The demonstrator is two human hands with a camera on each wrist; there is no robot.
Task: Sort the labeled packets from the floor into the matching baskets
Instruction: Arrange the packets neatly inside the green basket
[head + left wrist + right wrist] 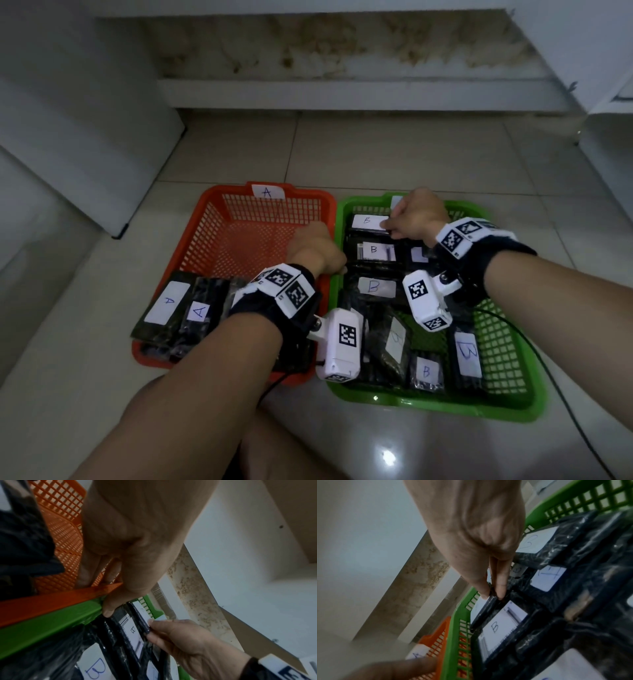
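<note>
An orange basket (212,240) tagged A stands left of a green basket (428,404). Several black packets labeled B fill the green one. Two packets labeled A (168,301) lie across the orange basket's near left corner. My left hand (318,253) grips the two touching rims: its fingers (85,574) reach down inside the orange wall while the thumb presses over the green rim (51,626). My right hand (416,219) pinches the edge of a B packet (368,221) at the green basket's far left. Thumb and forefinger (500,593) clamp that packet's dark edge (481,615).
Pale floor tiles (376,154) surround the baskets. White cabinets (68,120) stand to the left and right, with a stained wall base (325,51) behind. A black cable (534,359) trails off the right wrist. My knee (281,452) is at the bottom edge.
</note>
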